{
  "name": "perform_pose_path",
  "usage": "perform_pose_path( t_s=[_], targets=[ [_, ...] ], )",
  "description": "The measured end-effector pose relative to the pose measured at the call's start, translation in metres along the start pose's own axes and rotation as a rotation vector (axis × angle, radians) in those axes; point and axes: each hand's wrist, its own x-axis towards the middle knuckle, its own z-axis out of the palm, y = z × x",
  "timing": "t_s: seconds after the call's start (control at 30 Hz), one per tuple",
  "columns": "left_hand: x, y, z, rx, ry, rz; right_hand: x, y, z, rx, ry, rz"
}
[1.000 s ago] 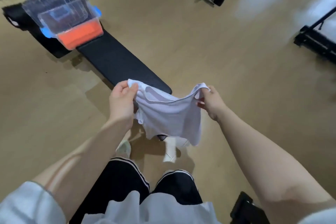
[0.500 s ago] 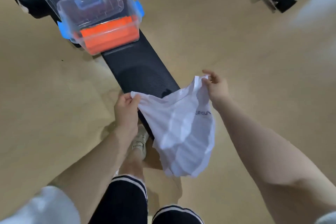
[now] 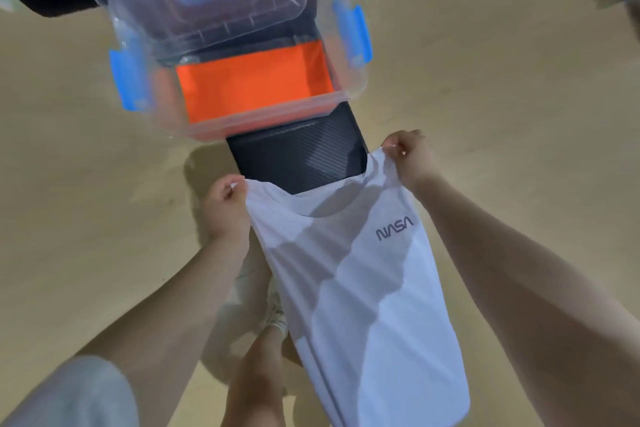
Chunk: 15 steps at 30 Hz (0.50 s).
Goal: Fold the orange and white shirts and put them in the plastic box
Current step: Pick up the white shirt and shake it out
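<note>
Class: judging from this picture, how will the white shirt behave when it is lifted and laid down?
Probably floppy: the white shirt hangs limp between the left hand and right hand. Likely light, since finger pinches hold it. It may crumple, as its creases suggest.

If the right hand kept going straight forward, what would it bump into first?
Probably the clear plastic box with blue latches. The right hand, pinching the white NASA shirt, points up the black padded bench toward it. Depth is unclear, so it might pass beside the box.
</note>
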Motion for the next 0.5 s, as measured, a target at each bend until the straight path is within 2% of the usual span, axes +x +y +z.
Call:
perform_pose_path(
  t_s=[0.17,0.3,0.37,0.5],
  targets=[
    [0.041,-0.007,0.004,0.164,0.076,0.090,0.050,-0.022,0.030,0.065,0.042,0.020],
    [0.062,-0.011,0.005,0.213,0.178,0.069,0.071,-0.023,0.043,0.154,0.133,0.066],
    [0.069,-0.019,0.000,0.245,0.084,0.042,0.068,-0.019,0.044,0.166,0.147,0.068],
    [0.054,-0.040,-0.005,0.464,-0.125,-0.027,0.029,0.011,0.040,-0.064,0.062,-0.024]
  ],
)
